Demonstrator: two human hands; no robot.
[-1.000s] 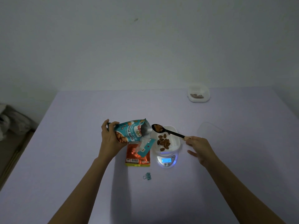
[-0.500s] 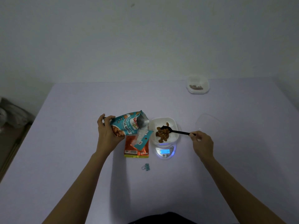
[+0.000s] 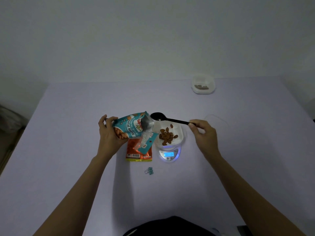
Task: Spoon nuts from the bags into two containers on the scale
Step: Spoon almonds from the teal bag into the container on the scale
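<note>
1. Your left hand [image 3: 110,135] grips the teal foil bag of roasted almonds [image 3: 130,127], with fingers and thumb curled round its bottom end. The bag is off the table, turned on its side, and its open silver mouth points right.
2. A torn teal strip [image 3: 147,142] hangs down from that mouth. It overlaps the orange foil bag [image 3: 139,151], which lies flat on the pale lilac table [image 3: 68,150] just left of the scale.
3. Your right hand [image 3: 204,135] pinches the tail of the black plastic spoon [image 3: 172,119] between the thumb and curled fingers. The handle runs left, and the glossy bowl hovers just beside the bag's mouth, past the far left corner of the container.
4. The white square plastic container [image 3: 179,129] sits on the round white digital scale [image 3: 168,155]. A small heap of brown almonds [image 3: 166,135] lies in it, with 1 loose nut towards the far side.
5. The scale's blue display is lit, but its digits are too small to read.
6. A 2nd white container [image 3: 202,85] stands well apart, near the far right of the table. It holds something dark, too blurred to name.
7. A faint clear plastic lid [image 3: 218,120] lies on the table just beyond your right hand.
8. A small teal binder clip [image 3: 149,170] lies near the front edge of the orange bag.
</note>
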